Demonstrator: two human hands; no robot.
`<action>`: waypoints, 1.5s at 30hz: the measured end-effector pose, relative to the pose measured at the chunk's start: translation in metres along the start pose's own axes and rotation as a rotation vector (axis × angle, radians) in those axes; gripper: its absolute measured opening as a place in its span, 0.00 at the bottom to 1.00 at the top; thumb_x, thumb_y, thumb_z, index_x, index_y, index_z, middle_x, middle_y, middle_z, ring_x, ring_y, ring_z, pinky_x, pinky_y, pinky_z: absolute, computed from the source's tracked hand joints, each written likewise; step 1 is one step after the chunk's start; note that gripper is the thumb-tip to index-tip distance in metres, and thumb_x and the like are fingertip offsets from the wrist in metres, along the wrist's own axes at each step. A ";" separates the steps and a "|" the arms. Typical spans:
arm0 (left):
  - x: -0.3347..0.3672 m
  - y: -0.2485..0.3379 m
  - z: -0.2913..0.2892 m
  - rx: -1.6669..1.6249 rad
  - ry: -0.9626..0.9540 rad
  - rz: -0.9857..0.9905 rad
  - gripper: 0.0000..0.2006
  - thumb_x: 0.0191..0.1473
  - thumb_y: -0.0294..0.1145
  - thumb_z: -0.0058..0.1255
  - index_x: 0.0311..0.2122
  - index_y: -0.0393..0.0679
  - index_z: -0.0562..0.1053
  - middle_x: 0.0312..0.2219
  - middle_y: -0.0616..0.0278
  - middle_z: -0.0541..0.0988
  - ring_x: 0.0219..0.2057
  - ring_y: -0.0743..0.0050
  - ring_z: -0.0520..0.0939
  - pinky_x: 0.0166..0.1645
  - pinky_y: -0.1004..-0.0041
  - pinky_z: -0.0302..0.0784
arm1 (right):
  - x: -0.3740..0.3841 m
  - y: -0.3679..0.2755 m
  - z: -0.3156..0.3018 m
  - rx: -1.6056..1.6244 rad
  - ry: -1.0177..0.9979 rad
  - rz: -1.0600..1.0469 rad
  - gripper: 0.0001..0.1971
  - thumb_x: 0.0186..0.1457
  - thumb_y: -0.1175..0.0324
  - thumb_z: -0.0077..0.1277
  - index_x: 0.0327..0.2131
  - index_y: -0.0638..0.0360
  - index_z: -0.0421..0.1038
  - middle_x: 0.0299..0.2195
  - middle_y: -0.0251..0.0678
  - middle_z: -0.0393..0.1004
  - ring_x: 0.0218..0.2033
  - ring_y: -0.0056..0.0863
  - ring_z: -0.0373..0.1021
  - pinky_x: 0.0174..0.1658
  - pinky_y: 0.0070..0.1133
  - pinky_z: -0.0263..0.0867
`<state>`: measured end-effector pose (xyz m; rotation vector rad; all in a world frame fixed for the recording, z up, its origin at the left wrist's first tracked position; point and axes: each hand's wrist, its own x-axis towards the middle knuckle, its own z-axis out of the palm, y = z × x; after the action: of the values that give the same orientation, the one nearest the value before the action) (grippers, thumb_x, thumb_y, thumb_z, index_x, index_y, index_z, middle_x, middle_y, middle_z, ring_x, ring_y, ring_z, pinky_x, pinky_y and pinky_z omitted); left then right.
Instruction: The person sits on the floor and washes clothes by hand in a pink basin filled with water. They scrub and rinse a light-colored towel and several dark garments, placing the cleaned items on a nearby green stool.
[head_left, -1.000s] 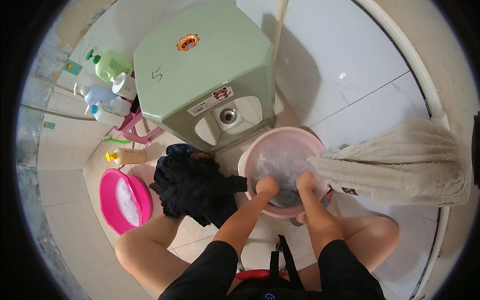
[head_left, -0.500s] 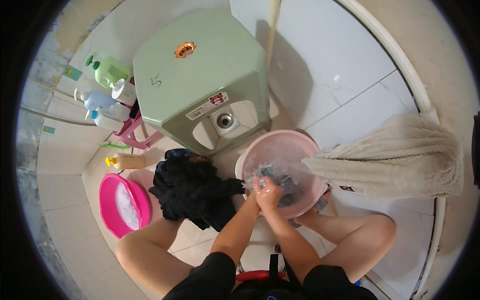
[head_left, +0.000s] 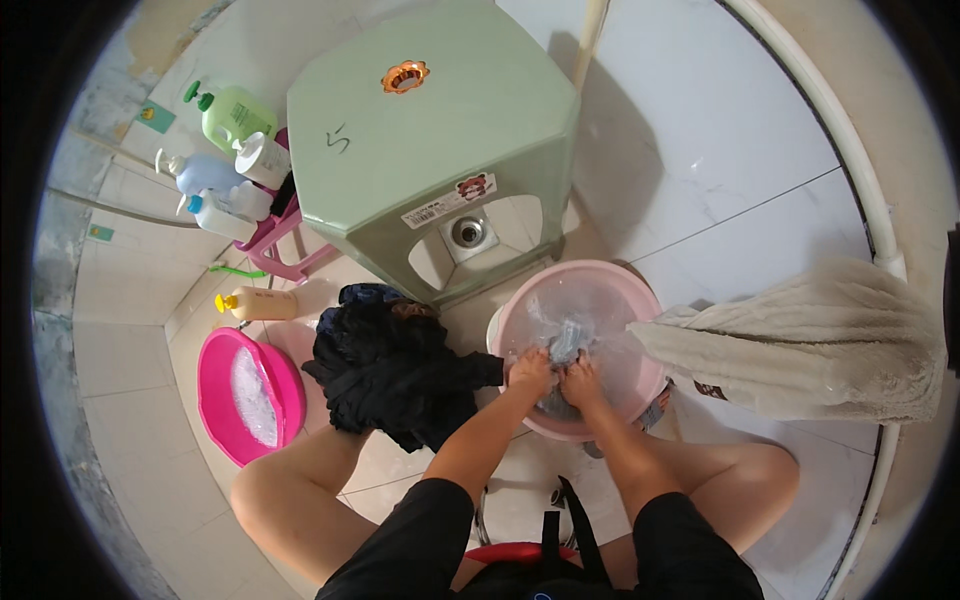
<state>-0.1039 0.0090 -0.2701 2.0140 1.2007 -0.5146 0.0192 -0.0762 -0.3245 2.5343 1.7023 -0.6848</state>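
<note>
A pale pink basin (head_left: 645,300) of cloudy, splashing water stands on the floor in front of me. In it is a wet grey-blue cloth (head_left: 568,342), partly under the water; its exact kind cannot be made out. My left hand (head_left: 531,370) closes on the cloth's left side, and my right hand (head_left: 580,384) grips it close by on the right. Some fingertips are hidden by the cloth and the water. Left of the basin lies a heap of black clothes (head_left: 385,365), one end of it reaching toward the rim.
A large green stool (head_left: 430,130) stands beyond the basin, near a floor drain (head_left: 468,233). At right hangs a beige towel (head_left: 800,350), its tip over the rim. A bright pink tub (head_left: 210,390) of suds, a yellow-capped bottle (head_left: 268,304) and several pump bottles (head_left: 235,115) are at left.
My hands, pressed together around the cloth before, have moved apart and lower into the basin. The cloth now stretches out between and beyond them. The view has shifted slightly.
</note>
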 end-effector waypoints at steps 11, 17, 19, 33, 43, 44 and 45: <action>0.039 0.019 0.041 -1.446 0.362 0.051 0.29 0.50 0.53 0.49 0.53 0.45 0.67 0.50 0.52 0.72 0.50 0.52 0.71 0.56 0.62 0.63 | 0.037 0.012 0.048 0.343 0.622 0.188 0.23 0.44 0.67 0.53 0.48 0.59 0.67 0.46 0.50 0.69 0.48 0.44 0.65 0.52 0.35 0.59; 0.032 -0.027 0.032 -2.289 -0.370 -0.092 0.27 0.52 0.59 0.46 0.46 0.46 0.71 0.39 0.56 0.76 0.42 0.55 0.75 0.47 0.60 0.70 | -0.030 -0.104 -0.064 1.297 0.446 0.283 0.07 0.44 0.72 0.50 0.30 0.63 0.72 0.24 0.39 0.74 0.27 0.33 0.71 0.35 0.27 0.65; 0.048 -0.050 0.058 -2.120 -0.161 0.021 0.25 0.53 0.56 0.46 0.46 0.44 0.71 0.37 0.56 0.77 0.40 0.55 0.76 0.45 0.60 0.72 | -0.053 -0.137 -0.090 0.981 0.508 0.115 0.09 0.45 0.65 0.53 0.21 0.61 0.70 0.18 0.43 0.71 0.21 0.39 0.70 0.29 0.27 0.65; -0.044 0.018 -0.012 -0.436 0.320 -0.417 0.24 0.52 0.44 0.45 0.54 0.46 0.66 0.60 0.44 0.50 0.50 0.41 0.69 0.50 0.58 0.68 | -0.004 -0.036 -0.080 0.165 0.192 0.597 0.24 0.52 0.52 0.45 0.47 0.59 0.67 0.50 0.51 0.64 0.55 0.52 0.54 0.49 0.45 0.58; 0.010 -0.008 0.018 0.035 -0.054 -0.042 0.30 0.50 0.45 0.48 0.57 0.42 0.61 0.55 0.46 0.63 0.61 0.53 0.54 0.61 0.54 0.49 | 0.031 0.029 -0.005 -0.075 -0.440 0.428 0.24 0.49 0.62 0.48 0.50 0.61 0.64 0.50 0.51 0.65 0.53 0.45 0.61 0.52 0.36 0.60; 0.017 -0.006 0.017 -0.127 -0.106 -0.059 0.32 0.49 0.45 0.50 0.57 0.41 0.60 0.55 0.47 0.64 0.60 0.54 0.57 0.61 0.55 0.51 | 0.034 0.028 0.002 -0.024 -0.349 0.576 0.24 0.49 0.63 0.48 0.50 0.61 0.64 0.50 0.51 0.66 0.52 0.45 0.62 0.52 0.35 0.60; 0.024 -0.019 0.031 -0.534 0.048 -0.084 0.31 0.49 0.47 0.50 0.56 0.42 0.62 0.54 0.48 0.65 0.57 0.53 0.61 0.59 0.56 0.55 | 0.038 0.014 0.003 0.038 -0.266 0.661 0.24 0.49 0.64 0.48 0.50 0.62 0.64 0.49 0.51 0.66 0.52 0.45 0.63 0.52 0.34 0.61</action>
<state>-0.1079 0.0047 -0.3132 1.5326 1.2927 -0.1569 0.0420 -0.0493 -0.3442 2.6306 0.7038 -0.9248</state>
